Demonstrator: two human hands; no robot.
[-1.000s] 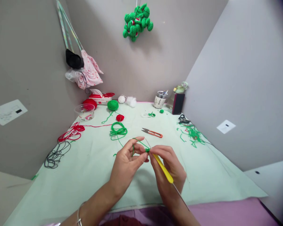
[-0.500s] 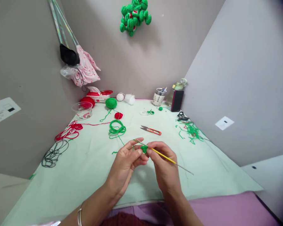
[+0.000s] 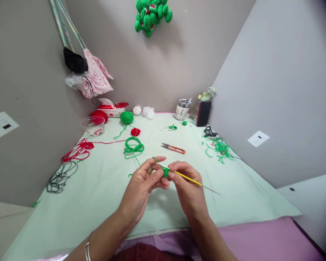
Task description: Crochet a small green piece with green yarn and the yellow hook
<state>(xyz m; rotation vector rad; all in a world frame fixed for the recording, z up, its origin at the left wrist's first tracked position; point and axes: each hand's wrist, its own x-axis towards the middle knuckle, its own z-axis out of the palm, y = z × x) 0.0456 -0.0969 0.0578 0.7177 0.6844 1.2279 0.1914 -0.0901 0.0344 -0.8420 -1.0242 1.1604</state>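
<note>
My left hand (image 3: 145, 181) pinches a small green crochet piece (image 3: 165, 172) between thumb and fingers, with green yarn looped over its raised index finger. In my right hand (image 3: 188, 185) is a crochet hook (image 3: 188, 177) with a yellow grip, held like a pencil. Its metal tip points left and lies at the top of the crochet piece, while the thin rear end sticks out to the lower right. From the left hand the yarn runs back to a loose green yarn coil (image 3: 134, 148). Orange-handled thread snips (image 3: 173, 148) lie just beyond the hands.
Red yarn (image 3: 77, 150) and black cord (image 3: 62, 177) lie along the left edge. Behind them stand a plastic tub (image 3: 92, 127), a green yarn ball (image 3: 126, 117) and a tissue box (image 3: 112, 110). Green scraps (image 3: 222, 149), a phone (image 3: 204, 113) and a pen tin (image 3: 183, 109) are at the right.
The hook tip has shifted slightly at the crochet piece, and the yarn near the left index finger now stands up in a small loop. The whole view has shifted slightly.
</note>
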